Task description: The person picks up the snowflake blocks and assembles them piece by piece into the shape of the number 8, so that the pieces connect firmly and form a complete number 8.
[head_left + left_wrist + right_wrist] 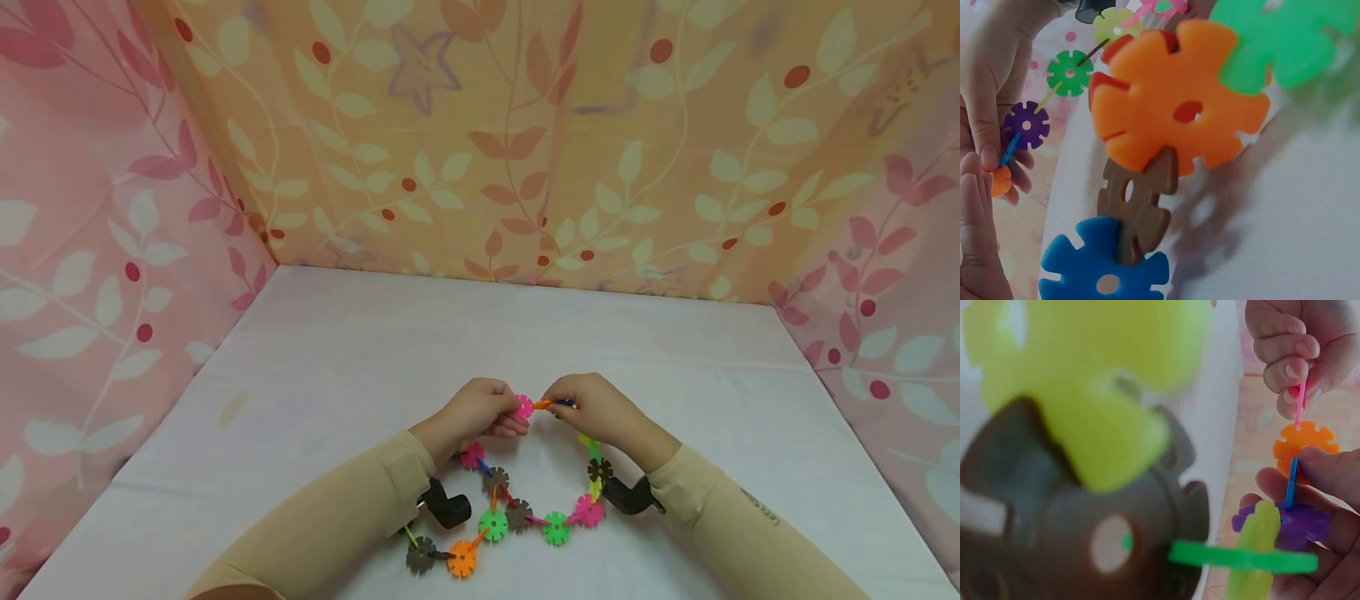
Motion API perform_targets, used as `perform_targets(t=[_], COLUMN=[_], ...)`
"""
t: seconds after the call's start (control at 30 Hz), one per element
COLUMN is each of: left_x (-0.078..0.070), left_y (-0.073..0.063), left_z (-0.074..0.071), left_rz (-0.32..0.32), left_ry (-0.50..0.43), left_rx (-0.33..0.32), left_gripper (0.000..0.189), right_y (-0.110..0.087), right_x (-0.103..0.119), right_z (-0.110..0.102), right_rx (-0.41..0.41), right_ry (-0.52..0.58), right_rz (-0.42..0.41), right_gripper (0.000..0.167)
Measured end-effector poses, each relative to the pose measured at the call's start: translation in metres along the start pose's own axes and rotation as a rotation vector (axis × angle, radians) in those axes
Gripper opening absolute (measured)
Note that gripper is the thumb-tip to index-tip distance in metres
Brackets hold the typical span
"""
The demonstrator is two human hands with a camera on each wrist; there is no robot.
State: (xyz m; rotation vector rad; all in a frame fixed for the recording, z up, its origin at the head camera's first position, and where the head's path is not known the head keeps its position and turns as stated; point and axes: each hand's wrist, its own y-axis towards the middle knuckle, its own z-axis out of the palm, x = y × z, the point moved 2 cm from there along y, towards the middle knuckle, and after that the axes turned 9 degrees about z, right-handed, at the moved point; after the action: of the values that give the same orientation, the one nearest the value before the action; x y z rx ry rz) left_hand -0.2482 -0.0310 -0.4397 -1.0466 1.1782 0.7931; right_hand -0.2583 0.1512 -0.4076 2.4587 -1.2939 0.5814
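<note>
My left hand (487,408) pinches a pink notched plastic disc (523,406) above the table. Slotted to the pink disc is an orange disc (1288,440), which my right hand (596,408) pinches with the thumb (1338,475) on its face. A blue disc (1291,484) joins the orange one to a purple disc (1310,528) lying along my right fingers. The two hands face each other, a short gap apart. From both hands, a chain of interlocked discs hangs down onto the table, with green (556,528) and pink (588,510) links at its near side.
The chain continues left through a green disc (493,525), an orange disc (462,558) and a dark grey disc (421,555), partly under the left sleeve (337,508). Black wrist cameras sit close to it. A white cloth covers the table (420,333); patterned curtains (510,142) enclose it.
</note>
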Motion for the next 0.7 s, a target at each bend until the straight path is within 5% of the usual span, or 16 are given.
perform_targets(t=[0.7], left_x=[-0.0012], left_y=[0.0007], left_z=[0.0028], left_rz=[0.026], left_ry=[0.014], left_rx=[-0.028], left_gripper=[0.014], right_y=[0.0012], right_x=[0.0033], right_z=[0.0012], right_rx=[-0.03], right_ry=[-0.092], right_rz=[-0.007], right_gripper=[0.004])
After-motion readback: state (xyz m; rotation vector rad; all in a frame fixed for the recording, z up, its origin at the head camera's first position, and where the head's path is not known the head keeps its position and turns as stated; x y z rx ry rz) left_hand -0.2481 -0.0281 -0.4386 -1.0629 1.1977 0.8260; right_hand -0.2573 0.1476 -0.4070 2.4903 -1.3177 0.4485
